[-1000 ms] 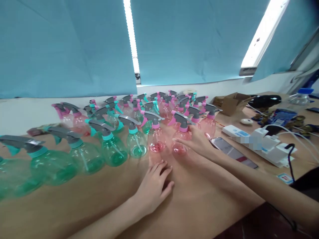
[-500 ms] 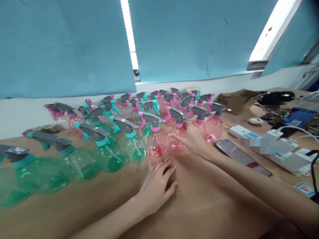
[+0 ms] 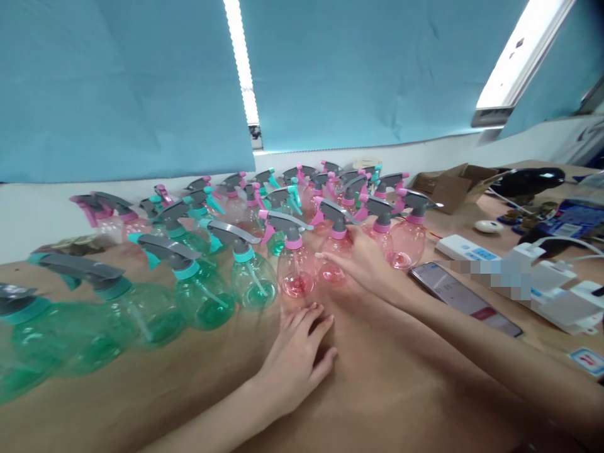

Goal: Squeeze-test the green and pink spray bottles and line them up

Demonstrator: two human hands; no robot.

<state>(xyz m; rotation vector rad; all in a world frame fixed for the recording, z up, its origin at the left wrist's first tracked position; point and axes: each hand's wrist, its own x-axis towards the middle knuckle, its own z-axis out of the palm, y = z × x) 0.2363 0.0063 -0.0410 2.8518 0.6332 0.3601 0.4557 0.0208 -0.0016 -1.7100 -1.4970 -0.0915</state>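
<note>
My right hand (image 3: 365,259) is wrapped round the side of a pink spray bottle (image 3: 334,272) with a grey and pink trigger head; its thumb lies across the front and the other fingers are partly hidden behind. That bottle stands upright on the table. My left hand (image 3: 302,349) rests on the tabletop with fingers spread and holds nothing. Just beyond its fingertips stands another pink spray bottle (image 3: 296,270). To the left runs a row of green spray bottles, the nearest a pale green one (image 3: 253,280) with a turquoise collar.
Several more spray bottles stand behind, towards the wall. On the right lie a phone (image 3: 465,299), a white power strip (image 3: 467,248) with chargers, and a white mouse (image 3: 489,226). An open cardboard box (image 3: 455,189) sits at the back. Blue blinds (image 3: 368,75) hang over the window.
The view has shifted slightly, so the bottles on the left appear a little further left. Both hands keep their places, the right one still at the pink spray bottle.
</note>
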